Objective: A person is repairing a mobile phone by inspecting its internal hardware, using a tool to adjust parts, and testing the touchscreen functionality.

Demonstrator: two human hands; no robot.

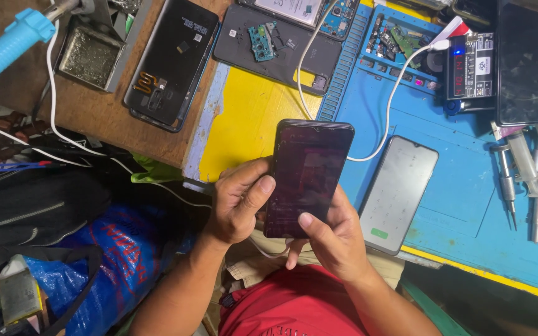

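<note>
I grip the assembled dark phone (308, 177) in both hands, left hand (239, 202) and right hand (331, 239) closed round it above the desk's (468, 186) near edge, its dim screen lit, apparently still under test.

Dark smartphone (306, 177), screen up and nearly black, faint reddish glow, notch at top edge. Held upright in the air over the yellow-blue mat edge, tilted slightly right, lower half gripped from both sides.
</note>
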